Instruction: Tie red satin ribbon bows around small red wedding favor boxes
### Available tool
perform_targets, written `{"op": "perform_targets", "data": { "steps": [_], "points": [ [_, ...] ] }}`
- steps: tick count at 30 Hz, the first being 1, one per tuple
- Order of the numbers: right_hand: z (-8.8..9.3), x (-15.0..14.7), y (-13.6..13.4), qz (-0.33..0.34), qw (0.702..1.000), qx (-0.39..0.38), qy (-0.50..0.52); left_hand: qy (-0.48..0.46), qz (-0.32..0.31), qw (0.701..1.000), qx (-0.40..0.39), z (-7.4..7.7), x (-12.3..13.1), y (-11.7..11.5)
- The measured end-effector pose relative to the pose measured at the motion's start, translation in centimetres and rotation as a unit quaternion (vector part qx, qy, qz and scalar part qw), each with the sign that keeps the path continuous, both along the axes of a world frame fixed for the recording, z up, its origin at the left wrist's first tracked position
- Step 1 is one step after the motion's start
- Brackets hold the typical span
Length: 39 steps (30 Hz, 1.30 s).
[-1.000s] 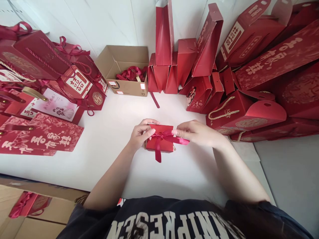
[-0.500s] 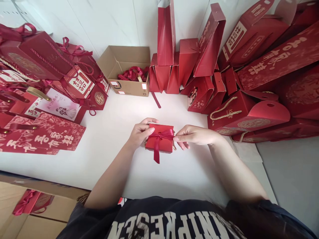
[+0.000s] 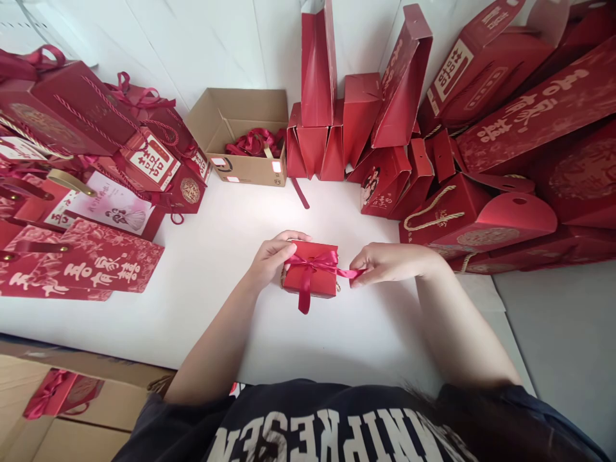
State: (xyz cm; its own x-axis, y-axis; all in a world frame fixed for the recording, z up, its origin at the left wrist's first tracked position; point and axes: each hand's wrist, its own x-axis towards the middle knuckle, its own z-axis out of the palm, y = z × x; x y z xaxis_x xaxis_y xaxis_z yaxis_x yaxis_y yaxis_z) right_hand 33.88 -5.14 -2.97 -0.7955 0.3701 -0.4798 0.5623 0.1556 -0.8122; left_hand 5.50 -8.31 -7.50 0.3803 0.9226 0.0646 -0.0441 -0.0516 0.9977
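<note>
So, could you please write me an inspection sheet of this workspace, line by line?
Surface: white table, bare around the hands.
Job's things: small red box flat on the table, red ribbon tied over it, one tail hanging toward the person.
Clutter: cardboard box holding ribbons; red gift bags right, more red bags left.
Grips: left hand steadies the box; right hand pinches a ribbon end.
Cables: nothing seen.
Surroundings: white wall behind.
</note>
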Motion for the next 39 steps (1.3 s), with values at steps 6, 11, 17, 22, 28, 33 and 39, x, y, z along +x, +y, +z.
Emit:
{"op": "perform_targets", "data": {
  "steps": [6,11,17,22,28,33,39],
  "points": [
    [1.0,0.0,-0.4,-0.187,0.961,0.203,0.029,0.020,-0.014,0.999,0.023,0.2,-0.2,0.1],
    [2.2,-2.0,-1.5,-0.211,0.946,0.231,0.090,0.036,-0.016,0.999,0.023,0.2,-0.2,0.0],
    [3.2,-3.2,-4.1,-0.106,0.919,0.371,0.079,0.069,-0.026,0.996,0.043,0.7,-0.1,-0.3],
    [2.4,-5.0,-4.8,-0.051,0.868,0.492,0.038,0.088,-0.042,0.994,0.054,1.0,-0.1,-0.4],
    [2.2,-5.1,-4.7,-0.079,0.873,0.480,0.020,0.094,-0.060,0.993,0.046,1.2,-0.4,-0.4],
    [2.8,-4.6,-5.0,-0.091,0.903,0.417,0.036,0.082,-0.069,0.993,0.041,1.2,-0.5,-0.4],
    [2.0,-4.7,-4.7,-0.093,0.902,0.419,0.047,0.060,-0.055,0.996,0.020,0.6,-0.5,-0.1]
  ]
}}
